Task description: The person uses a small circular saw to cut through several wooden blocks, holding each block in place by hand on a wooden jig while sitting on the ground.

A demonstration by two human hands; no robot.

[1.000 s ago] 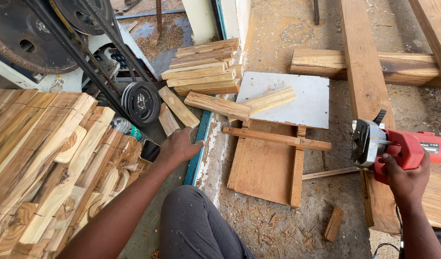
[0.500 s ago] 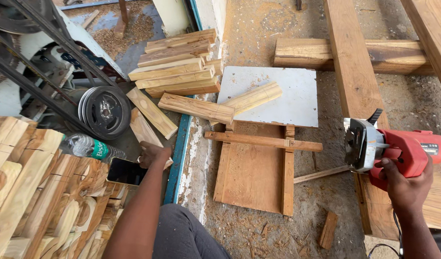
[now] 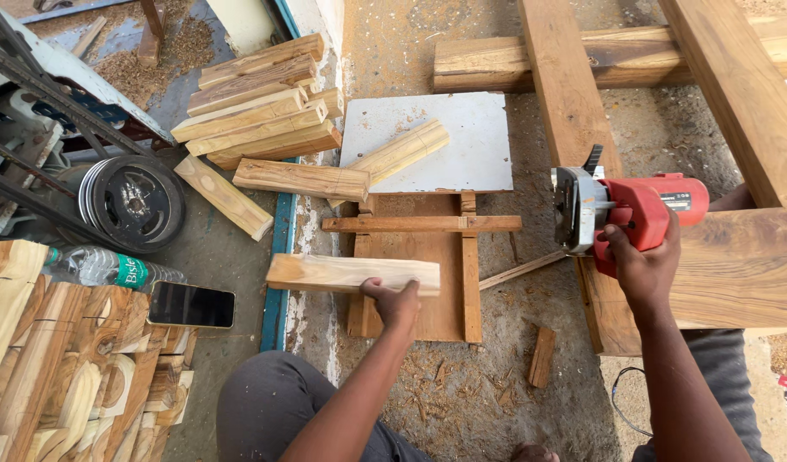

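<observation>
We see the left hand (image 3: 396, 301) closed around one end of a pale rectangular block of sawn wood (image 3: 352, 274), fingers curled over its near edge and thumb on top, holding it level just above the left side of a flat brown wooden jig board with raised cross strips (image 3: 419, 257) that lies on the sawdust-strewn concrete floor (image 3: 462, 393). The right hand (image 3: 643, 261) grips the handle of a red electric power tool with a grey metal front (image 3: 620, 210), fingers wrapped tight round the body; the tool sits at the edge of a broad brown plank (image 3: 727, 265) to the right of the jig. Beyond the jig lies a white square panel (image 3: 462, 145) with a moulded light wood piece (image 3: 402, 152) resting across its corner, and another plain block (image 3: 301, 180) just left of it. A stack of similar blocks (image 3: 256, 98) lies further left. Near the lower left we see a black phone (image 3: 190, 305) on carved wooden pieces (image 3: 77, 376), beside a clear plastic bottle with a green label (image 3: 111, 268) and a black grooved pulley wheel (image 3: 135, 201)
</observation>
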